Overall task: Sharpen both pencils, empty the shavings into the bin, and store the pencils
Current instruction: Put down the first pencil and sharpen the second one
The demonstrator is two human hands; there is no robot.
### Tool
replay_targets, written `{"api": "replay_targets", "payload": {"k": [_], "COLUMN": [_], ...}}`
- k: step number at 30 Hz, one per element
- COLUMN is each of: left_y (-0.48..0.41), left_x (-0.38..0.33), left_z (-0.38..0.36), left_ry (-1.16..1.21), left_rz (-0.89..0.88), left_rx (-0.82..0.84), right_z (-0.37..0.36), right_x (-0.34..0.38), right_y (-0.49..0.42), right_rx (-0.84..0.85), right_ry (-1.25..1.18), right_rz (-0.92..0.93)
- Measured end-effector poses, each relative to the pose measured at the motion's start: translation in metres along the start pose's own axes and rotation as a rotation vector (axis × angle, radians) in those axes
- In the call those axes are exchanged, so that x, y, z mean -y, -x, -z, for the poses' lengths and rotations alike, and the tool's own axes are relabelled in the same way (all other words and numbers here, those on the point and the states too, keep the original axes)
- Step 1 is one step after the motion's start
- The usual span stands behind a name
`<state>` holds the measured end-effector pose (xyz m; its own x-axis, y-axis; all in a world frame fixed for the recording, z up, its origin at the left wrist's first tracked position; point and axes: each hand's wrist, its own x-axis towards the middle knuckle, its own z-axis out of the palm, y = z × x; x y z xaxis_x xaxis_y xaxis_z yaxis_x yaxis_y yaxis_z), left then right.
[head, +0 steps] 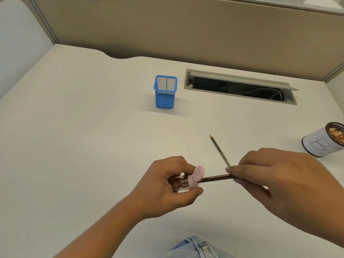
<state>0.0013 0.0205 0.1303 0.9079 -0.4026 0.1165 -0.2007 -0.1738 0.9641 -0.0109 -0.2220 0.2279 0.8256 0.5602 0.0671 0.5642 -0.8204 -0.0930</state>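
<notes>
My left hand (167,189) grips a small clear sharpener (184,183) with a pink cap; brown shavings show inside it. A dark pencil (216,178) is pushed tip-first into the cap, and my right hand (275,175) pinches its other end. The second pencil (219,150) lies on the white desk just beyond my hands, sharp tip pointing away, its near end hidden behind my right fingers. A blue mesh pencil cup (165,92) stands upright further back. The white bin (323,141), marked "B", sits at the right edge with shavings inside.
An open cable slot (240,87) with cords inside is set into the white desk (83,136) behind the cup, to the right. Beige partition walls close off the back. My denim-clad lap shows below the desk's front edge.
</notes>
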Motion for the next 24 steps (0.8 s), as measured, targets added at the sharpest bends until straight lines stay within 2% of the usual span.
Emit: {"api": "replay_targets", "payload": {"k": [3, 7, 11, 13, 15, 16, 18, 19, 21, 22, 24], "left_y": [0.001, 0.002, 0.002, 0.001, 0.0, -0.001, -0.001, 0.0, 0.001, 0.001, 0.0], "left_x": [-0.006, -0.015, -0.018, -0.019, -0.019, -0.019, -0.019, -0.019, -0.02, -0.02, -0.019], "left_z": [-0.001, 0.001, -0.001, -0.002, -0.001, 0.0, -0.001, -0.002, -0.004, -0.004, -0.004], "left_ry": [0.033, 0.086, 0.008, -0.07, -0.177, -0.259, -0.403, -0.431, -0.377, -0.309, -0.15], "left_rz": [0.044, 0.08, 0.006, -0.082, -0.182, -0.238, -0.338, -0.357, -0.301, -0.238, -0.091], "left_rx": [0.005, -0.009, -0.062, -0.086, -0.086, -0.066, -0.002, 0.026, 0.043, 0.031, -0.009], "right_z": [0.004, 0.0, -0.003, -0.001, 0.001, 0.002, 0.005, 0.005, 0.006, 0.006, 0.006], "right_x": [-0.004, -0.006, -0.003, 0.001, 0.007, 0.009, 0.008, 0.005, 0.002, 0.002, 0.002], "right_y": [-0.001, -0.001, 0.0, 0.0, -0.004, -0.008, -0.014, -0.016, -0.017, -0.017, -0.013], "right_rx": [-0.096, -0.184, -0.216, -0.16, -0.05, 0.077, 0.325, 0.432, 0.529, 0.512, 0.35], "right_ry": [0.108, 0.121, 0.141, 0.06, -0.058, -0.188, -0.633, -0.786, -0.801, -0.711, -0.451], "right_rz": [0.086, 0.179, 0.19, 0.107, -0.112, -0.265, -0.586, -0.677, -0.689, -0.645, -0.473]}}
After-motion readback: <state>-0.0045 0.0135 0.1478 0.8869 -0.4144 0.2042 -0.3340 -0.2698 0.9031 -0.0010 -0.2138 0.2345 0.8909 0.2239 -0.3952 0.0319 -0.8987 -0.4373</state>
